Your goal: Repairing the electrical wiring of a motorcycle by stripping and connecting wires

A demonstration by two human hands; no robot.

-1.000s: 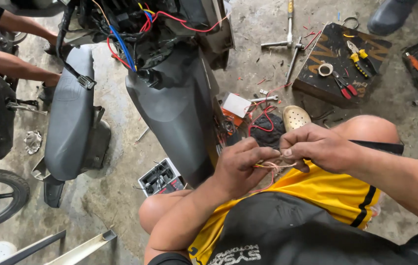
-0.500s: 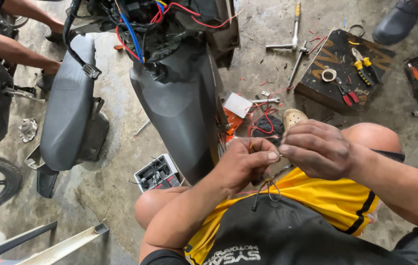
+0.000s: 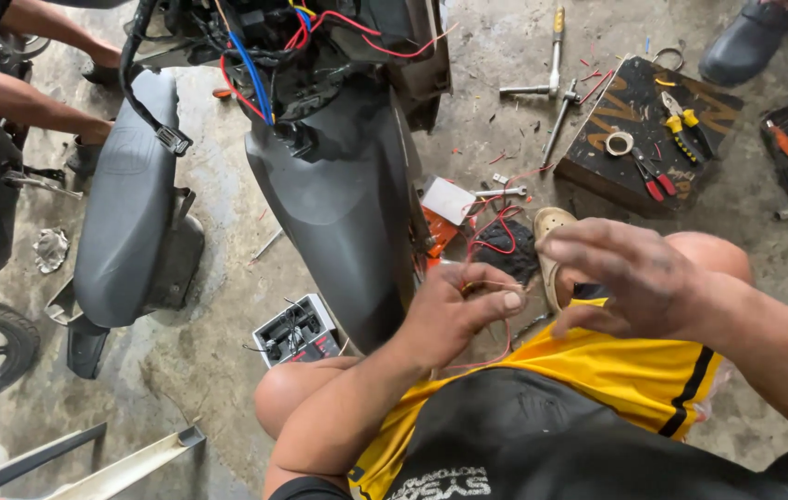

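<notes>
Left hand (image 3: 457, 310) at frame centre pinched thin red wire (image 3: 503, 341); right hand (image 3: 630, 278) just beside it, fingers spread, empty.

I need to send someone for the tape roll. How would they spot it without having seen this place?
Start at the dark flat board lying on the concrete floor, upper right of the scooter. The tape roll sits near the board's middle, left of the yellow-handled pliers. It is the only small pale ring there; the tools around it are long and handled.
</notes>
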